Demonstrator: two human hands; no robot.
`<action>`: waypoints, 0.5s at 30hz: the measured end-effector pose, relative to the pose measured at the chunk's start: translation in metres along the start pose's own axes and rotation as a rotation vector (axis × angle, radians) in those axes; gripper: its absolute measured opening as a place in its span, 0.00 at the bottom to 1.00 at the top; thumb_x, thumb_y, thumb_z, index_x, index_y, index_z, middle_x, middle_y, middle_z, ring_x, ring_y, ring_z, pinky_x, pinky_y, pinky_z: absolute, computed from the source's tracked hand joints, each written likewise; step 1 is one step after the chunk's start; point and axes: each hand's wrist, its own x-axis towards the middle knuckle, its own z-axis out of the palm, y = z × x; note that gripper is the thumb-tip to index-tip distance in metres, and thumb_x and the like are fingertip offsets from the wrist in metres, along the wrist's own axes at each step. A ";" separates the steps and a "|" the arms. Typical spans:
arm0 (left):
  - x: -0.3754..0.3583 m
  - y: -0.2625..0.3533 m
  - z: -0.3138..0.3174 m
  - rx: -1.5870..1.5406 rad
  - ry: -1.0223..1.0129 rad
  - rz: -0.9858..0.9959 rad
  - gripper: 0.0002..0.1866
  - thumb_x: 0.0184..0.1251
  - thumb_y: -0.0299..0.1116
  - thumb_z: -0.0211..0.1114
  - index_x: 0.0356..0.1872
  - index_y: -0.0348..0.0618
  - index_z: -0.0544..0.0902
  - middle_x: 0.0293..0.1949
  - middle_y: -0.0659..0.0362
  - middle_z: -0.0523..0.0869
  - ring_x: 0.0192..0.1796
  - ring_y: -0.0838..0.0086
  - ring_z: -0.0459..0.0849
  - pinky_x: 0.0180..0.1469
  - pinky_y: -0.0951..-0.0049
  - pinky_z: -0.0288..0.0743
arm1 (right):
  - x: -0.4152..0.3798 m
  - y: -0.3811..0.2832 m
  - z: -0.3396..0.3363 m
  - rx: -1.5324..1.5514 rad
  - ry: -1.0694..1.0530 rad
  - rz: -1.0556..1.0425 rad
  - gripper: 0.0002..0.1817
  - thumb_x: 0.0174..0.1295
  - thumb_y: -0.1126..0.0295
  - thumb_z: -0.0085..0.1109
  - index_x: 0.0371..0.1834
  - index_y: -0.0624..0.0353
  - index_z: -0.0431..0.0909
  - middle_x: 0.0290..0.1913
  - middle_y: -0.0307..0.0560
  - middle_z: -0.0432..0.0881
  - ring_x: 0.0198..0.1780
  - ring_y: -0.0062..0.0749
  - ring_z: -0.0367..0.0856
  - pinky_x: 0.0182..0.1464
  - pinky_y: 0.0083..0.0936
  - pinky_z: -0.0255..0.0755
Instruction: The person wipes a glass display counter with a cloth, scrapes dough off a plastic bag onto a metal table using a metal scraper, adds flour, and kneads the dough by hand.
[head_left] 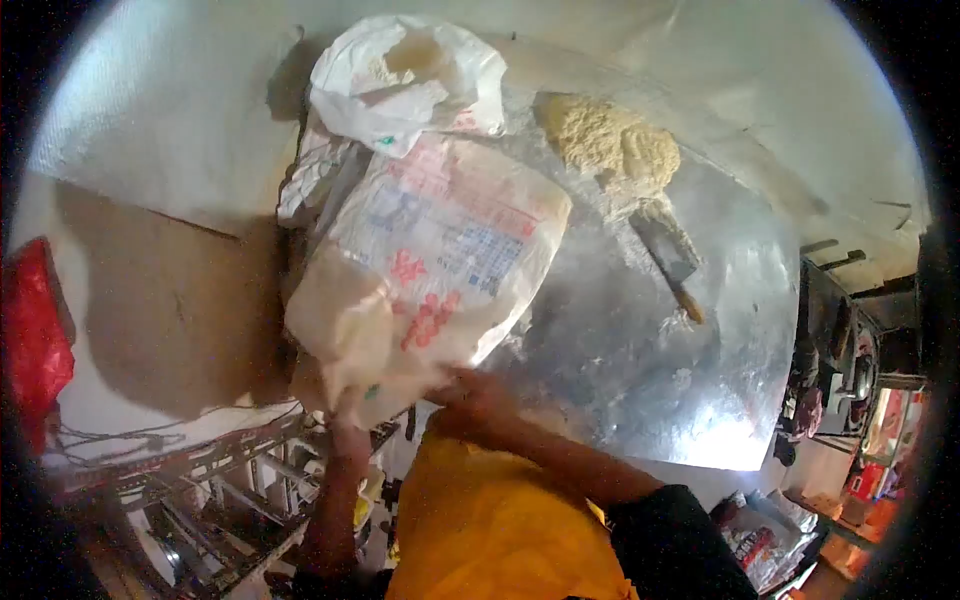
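Observation:
A large white sack [440,255] with red and blue print lies over the left side of the metal-topped table [640,350]. My left hand [347,432] is closed around its gathered lower left corner, where the material bunches up. Blurred by motion, my right hand [475,400] is at the sack's lower edge, and its fingers are smeared. Beyond the sack's far end stands another white bag [410,80] with its mouth open. A pale, floury heap of dough [610,145] rests at the back of the table. Close below it lies a flour-dusted scraper [665,250] with a wooden handle.
A pale wall runs behind the table. Slatted racks [240,490] stand low at the left, and a red cloth or bag [38,340] hangs at the far left. Plastic bags [765,535] sit at the lower right, near cluttered shelves [880,430].

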 end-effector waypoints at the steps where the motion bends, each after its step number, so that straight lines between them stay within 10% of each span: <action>1: 0.010 -0.024 -0.021 0.288 -0.045 0.330 0.28 0.74 0.48 0.54 0.67 0.42 0.68 0.62 0.54 0.76 0.62 0.62 0.75 0.65 0.53 0.70 | -0.001 0.009 -0.010 -0.079 0.057 0.047 0.20 0.64 0.61 0.62 0.57 0.56 0.76 0.60 0.58 0.75 0.48 0.45 0.82 0.46 0.35 0.77; 3: 0.013 0.012 -0.023 -0.292 -0.008 0.140 0.30 0.73 0.52 0.55 0.68 0.44 0.67 0.64 0.51 0.74 0.65 0.57 0.72 0.67 0.47 0.66 | -0.038 0.055 0.028 0.529 0.387 0.690 0.24 0.66 0.60 0.60 0.62 0.57 0.71 0.53 0.53 0.81 0.43 0.38 0.84 0.42 0.31 0.77; 5: 0.019 0.019 -0.031 -0.862 0.037 -0.056 0.33 0.71 0.55 0.55 0.69 0.45 0.65 0.66 0.49 0.72 0.69 0.52 0.69 0.69 0.41 0.62 | -0.051 0.088 0.032 0.513 0.461 1.101 0.26 0.68 0.56 0.58 0.63 0.59 0.69 0.50 0.48 0.82 0.41 0.32 0.83 0.38 0.29 0.76; 11: 0.033 0.005 -0.071 -1.159 -0.175 -0.162 0.34 0.72 0.57 0.53 0.72 0.49 0.61 0.71 0.47 0.64 0.68 0.41 0.67 0.70 0.36 0.59 | 0.016 0.118 0.015 0.764 0.592 1.361 0.26 0.66 0.49 0.58 0.55 0.59 0.73 0.37 0.44 0.81 0.34 0.30 0.81 0.33 0.26 0.74; 15: 0.043 -0.036 -0.114 -0.839 -0.125 -0.241 0.38 0.72 0.61 0.50 0.73 0.49 0.57 0.70 0.53 0.66 0.71 0.55 0.66 0.72 0.47 0.59 | 0.045 0.126 0.022 0.935 0.576 1.393 0.24 0.62 0.56 0.65 0.52 0.63 0.75 0.33 0.45 0.83 0.28 0.28 0.81 0.29 0.26 0.73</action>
